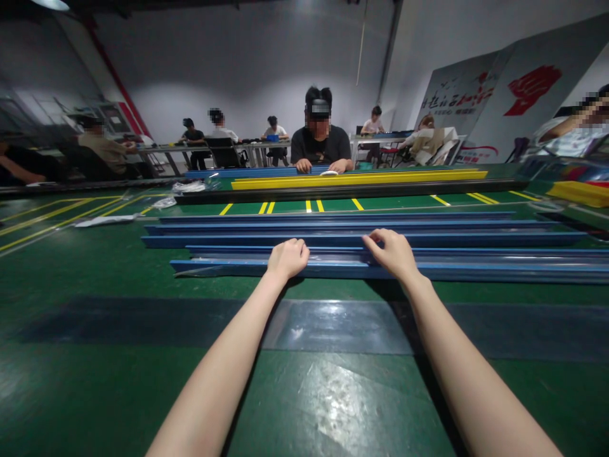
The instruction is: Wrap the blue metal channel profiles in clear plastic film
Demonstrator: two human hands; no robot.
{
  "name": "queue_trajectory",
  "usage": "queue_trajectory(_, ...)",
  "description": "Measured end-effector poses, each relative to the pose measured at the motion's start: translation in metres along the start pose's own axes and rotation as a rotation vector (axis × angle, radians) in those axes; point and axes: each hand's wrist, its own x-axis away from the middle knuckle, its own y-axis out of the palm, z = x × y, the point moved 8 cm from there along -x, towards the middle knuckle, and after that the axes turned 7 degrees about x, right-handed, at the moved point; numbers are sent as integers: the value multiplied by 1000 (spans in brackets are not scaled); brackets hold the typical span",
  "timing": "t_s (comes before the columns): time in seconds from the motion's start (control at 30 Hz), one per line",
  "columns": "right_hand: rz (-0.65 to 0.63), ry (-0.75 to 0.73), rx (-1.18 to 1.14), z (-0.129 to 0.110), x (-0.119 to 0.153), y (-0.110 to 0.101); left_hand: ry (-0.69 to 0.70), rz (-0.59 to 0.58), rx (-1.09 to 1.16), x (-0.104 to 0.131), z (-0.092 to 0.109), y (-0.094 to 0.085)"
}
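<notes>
A long blue channel strip [228, 266] lies across the green table, with clear film along its inside. My left hand [288, 258] is on this strip near the middle, its fingers curled in and their tips partly hidden. To its right, my right hand [391, 251] is over the same strip, thumb and forefinger bent toward each other; whether anything is between them is too small to tell. Behind them lie more blue strips [214, 241]. A flat transparent film strip [333, 327] stretches across the table nearer to me, below both hands.
Farther back lie a yellow strip [361, 180] and a black strip [295, 192]. Crumpled clear plastic [189, 186] is at the back left. A person [321, 143] sits across the table, both hands at its far edge. Yellow pieces [578, 193] lie at the right.
</notes>
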Motion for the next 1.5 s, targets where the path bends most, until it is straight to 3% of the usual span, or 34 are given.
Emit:
queue_trajectory(0.1, -3, 150, 160, 26, 11, 2, -19, 20, -4, 3, -21, -6)
queue_trajectory(0.27, -75, 205, 243, 41, 18, 7, -33, 18, -5, 9, -51, -12)
queue_trajectory(0.47, -75, 338, 272, 45, 16, 9, -86, 55, -44, 15, -55, -17)
queue_trajectory(0.6, -74, 352, 271, 40, 15, 9, -48, 17, -81, 10, -30, -12)
queue_trajectory(0.83, -92, 260, 289, -3, 13, 16, 140, -19, 39, -3, 60, 6)
queue_trajectory(0.93, -109, 204, 261, -23, 12, 21, 69, -27, 52, -6, 71, 14)
queue_trajectory(1.27, -232, 74, 138, -30, 5, 28, 13, -33, 62, -3, 44, 8)
queue_trajectory(1.5, -240, 92, 319, -1, 6, 23, -57, -15, -1, 2, -12, -4)
